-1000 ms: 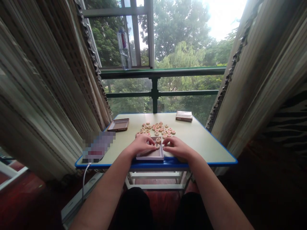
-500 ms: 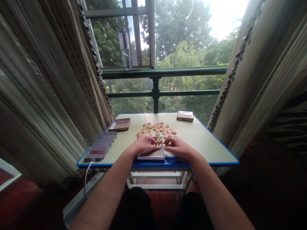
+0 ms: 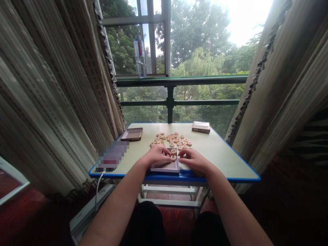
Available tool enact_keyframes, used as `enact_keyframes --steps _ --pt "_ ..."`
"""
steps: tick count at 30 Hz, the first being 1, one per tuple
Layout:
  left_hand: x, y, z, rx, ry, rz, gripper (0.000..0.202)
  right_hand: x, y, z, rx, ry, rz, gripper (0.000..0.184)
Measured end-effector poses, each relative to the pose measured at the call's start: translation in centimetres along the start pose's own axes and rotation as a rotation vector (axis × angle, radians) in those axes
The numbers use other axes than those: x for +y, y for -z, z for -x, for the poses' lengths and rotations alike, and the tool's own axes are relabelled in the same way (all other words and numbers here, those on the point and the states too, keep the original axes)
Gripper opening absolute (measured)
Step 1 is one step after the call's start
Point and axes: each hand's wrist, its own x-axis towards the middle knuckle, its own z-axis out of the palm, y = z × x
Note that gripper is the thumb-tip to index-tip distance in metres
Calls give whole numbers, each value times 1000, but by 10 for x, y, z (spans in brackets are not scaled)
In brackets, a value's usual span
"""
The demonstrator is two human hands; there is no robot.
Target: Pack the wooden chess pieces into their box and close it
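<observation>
A shallow rectangular box tray (image 3: 166, 168) lies at the near edge of the pale table (image 3: 220, 153). Two round wooden game pieces (image 3: 174, 154) sit in its far right corner. My left hand (image 3: 156, 155) rests over the tray's left part, its fingertips pinched on the nearer piece. My right hand (image 3: 192, 159) lies just right of the tray, fingers curled, fingertips at the tray's right edge by the same pieces. Several more wooden pieces (image 3: 173, 138) are scattered on the table beyond the tray.
A brown box lid (image 3: 132, 134) lies at the table's far left, a small closed box (image 3: 201, 126) at the far right. A blurred flat object (image 3: 112, 160) with a cable sits near left. A water bottle (image 3: 140, 56) stands on the window ledge. Curtains hang on both sides.
The view has shifted slightly, so everything sits a bit further right and lower. My hands have drawn a little closer together over the two pieces in the tray.
</observation>
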Motion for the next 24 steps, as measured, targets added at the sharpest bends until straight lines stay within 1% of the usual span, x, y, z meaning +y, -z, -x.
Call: enact_keyframes --steps 5,8,12,14,16,20,24 --pt "-1 3 -1 49 -30 71 37 -2 0 -1 2 -16 -16 22" --pt "-2 5 -1 100 -16 139 39 -2 0 -1 16 -32 0 22" --pt "-5 4 -3 235 32 191 40 1 -1 -2 39 -43 8 21" --pt "-8 3 -5 318 64 191 38 2 -1 -3 72 -45 15 21" --pt "-10 4 -7 366 99 190 37 2 -2 -3 124 -44 26 20" --pt "-10 13 -14 339 124 187 34 1 -2 -9 214 -25 23 20" --pt "-10 25 -26 294 104 176 31 -6 5 -25 225 -22 47 20"
